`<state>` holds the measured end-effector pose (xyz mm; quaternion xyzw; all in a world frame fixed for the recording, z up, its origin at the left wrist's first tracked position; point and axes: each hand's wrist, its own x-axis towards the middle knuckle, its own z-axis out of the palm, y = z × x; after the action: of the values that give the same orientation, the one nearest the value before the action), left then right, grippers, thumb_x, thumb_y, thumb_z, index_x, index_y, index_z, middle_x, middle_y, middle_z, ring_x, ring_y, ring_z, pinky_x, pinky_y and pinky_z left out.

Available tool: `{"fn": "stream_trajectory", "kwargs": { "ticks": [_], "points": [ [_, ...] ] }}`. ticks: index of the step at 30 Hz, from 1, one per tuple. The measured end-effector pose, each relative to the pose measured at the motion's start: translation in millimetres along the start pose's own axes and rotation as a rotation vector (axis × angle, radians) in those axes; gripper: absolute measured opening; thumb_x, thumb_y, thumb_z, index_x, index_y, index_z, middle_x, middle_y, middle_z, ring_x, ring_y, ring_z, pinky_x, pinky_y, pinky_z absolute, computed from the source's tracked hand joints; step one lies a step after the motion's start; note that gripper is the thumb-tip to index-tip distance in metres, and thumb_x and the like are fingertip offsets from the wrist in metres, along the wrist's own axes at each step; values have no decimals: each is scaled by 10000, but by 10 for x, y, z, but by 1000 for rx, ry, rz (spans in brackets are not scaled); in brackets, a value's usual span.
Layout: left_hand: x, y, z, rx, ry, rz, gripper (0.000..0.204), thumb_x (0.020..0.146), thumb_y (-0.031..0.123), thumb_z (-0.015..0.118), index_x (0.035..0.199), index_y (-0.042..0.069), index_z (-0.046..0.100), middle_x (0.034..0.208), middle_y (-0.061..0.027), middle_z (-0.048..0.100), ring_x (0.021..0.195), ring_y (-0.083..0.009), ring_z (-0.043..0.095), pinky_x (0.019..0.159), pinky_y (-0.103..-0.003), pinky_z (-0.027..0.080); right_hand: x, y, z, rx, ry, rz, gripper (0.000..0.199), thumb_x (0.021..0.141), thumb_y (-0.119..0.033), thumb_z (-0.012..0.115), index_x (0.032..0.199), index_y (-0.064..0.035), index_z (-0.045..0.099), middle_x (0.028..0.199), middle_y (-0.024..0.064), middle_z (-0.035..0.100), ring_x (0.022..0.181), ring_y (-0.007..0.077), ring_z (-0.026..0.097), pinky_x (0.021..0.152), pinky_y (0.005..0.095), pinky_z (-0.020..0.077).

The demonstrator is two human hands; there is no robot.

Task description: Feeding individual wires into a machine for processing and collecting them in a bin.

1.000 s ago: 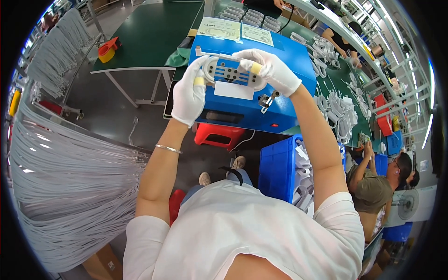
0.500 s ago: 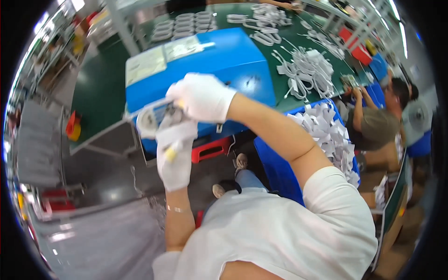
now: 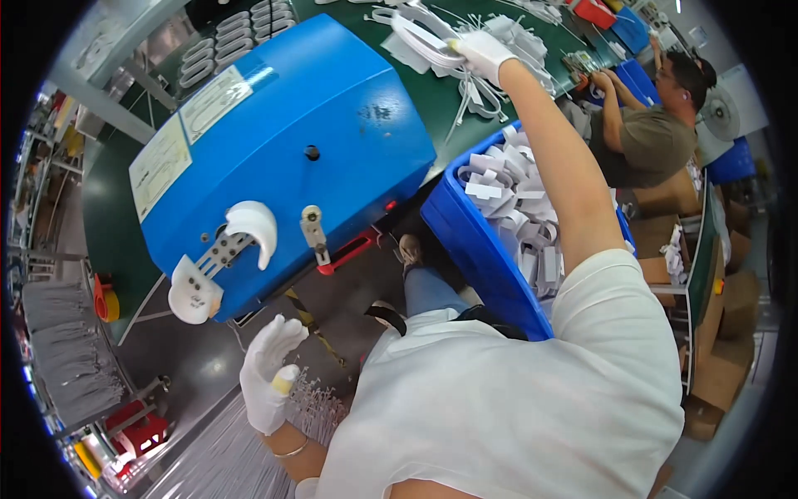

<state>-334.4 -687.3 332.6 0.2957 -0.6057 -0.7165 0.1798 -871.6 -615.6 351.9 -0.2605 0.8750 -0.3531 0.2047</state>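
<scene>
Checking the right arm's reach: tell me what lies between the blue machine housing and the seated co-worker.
In the head view, an open blue plastic bin heaped with white cable bundles, crossed by the right forearm.

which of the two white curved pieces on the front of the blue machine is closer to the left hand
The lower, rounded white piece at the machine's bottom corner. It sits just above the gloved left hand, while the crescent-shaped one is mounted higher, at the other end of the perforated metal bar.

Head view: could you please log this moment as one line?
right hand: on white cable bundle | left hand: empty, lowered | blue machine: untouched
</scene>
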Motion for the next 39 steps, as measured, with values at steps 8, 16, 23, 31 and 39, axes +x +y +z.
{"fn": "stream_trajectory", "kwargs": {
  "ticks": [8,16,23,31,39],
  "points": [
    [191,-151,121,30,-41,-65,604,828,160,677,1341,-70,454,1206,-190,612,1116,-275,612,998,-374,461,379,1896,21,-1308,-194,-508,271,900,-246,524,988,-72,712,991,159,693,904,333,682,766,426,564],
    [275,-73,245,154,-75,-58,588,843,260,700,1294,-66,510,1149,-171,643,1042,-258,638,961,-364,473,-601,2015,377,-677,-88,96,337,767,-369,680,922,-73,726,965,154,704,901,329,675,803,367,535],
    [265,-44,370,37,-56,50,363,885,21,618,1235,-60,570,1160,-157,644,1045,-223,636,951,-330,474,-918,1562,-292,74,60,-52,128,798,-60,658,925,-43,660,817,5,645,770,81,590,668,267,477],
    [462,172,742,549,88,781,445,762,-6,722,1195,16,621,1249,-188,599,1073,-314,619,922,-343,487,-1976,293,544,755,-639,-226,252,885,-144,641,1111,-32,638,998,-11,653,883,80,601,789,271,495],
    [301,449,533,526,353,890,365,744,-92,636,1070,60,702,1018,-143,697,881,-247,675,774,-307,531,-2322,-477,1335,699,-953,-97,288,953,-226,533,1135,-16,611,832,73,652,666,135,634,628,255,514]
  ]
}}
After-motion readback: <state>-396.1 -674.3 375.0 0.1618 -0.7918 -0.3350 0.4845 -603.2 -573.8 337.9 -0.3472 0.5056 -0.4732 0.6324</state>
